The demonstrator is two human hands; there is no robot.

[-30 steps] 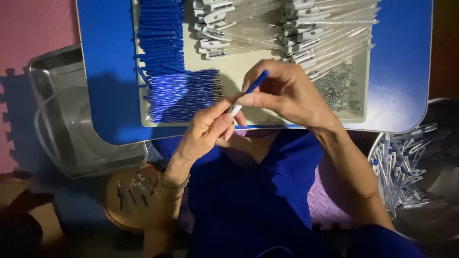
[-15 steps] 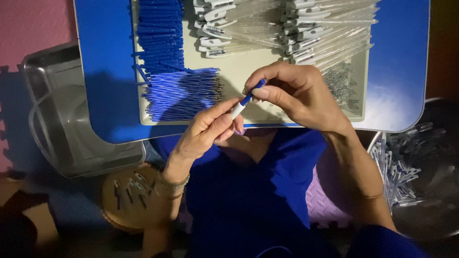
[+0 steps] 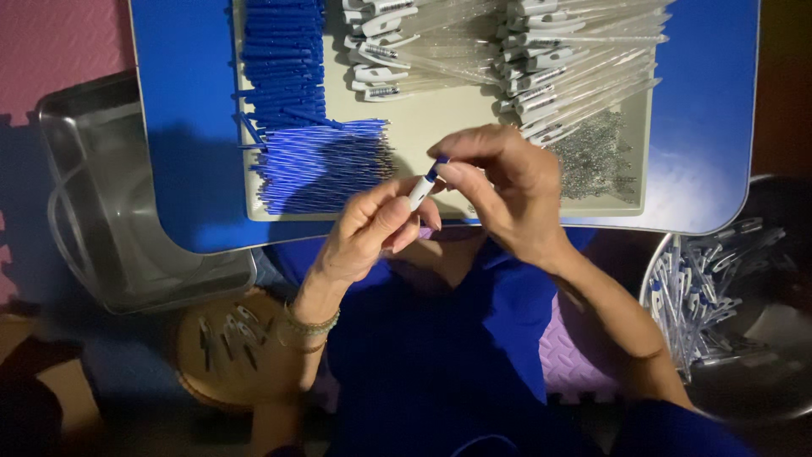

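Gripping one pen (image 3: 421, 188), two hands (image 3: 372, 233).

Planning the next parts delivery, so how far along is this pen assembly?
Done: assembled pens fill the right-hand bowl. In hand: left hand holds a white barrel; right hand pushes in a blue piece. Left: many blue refills and clear barrels.

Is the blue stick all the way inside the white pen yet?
Not yet. A short blue tip sticks out of the white pen piece, between the left hand and right hand.
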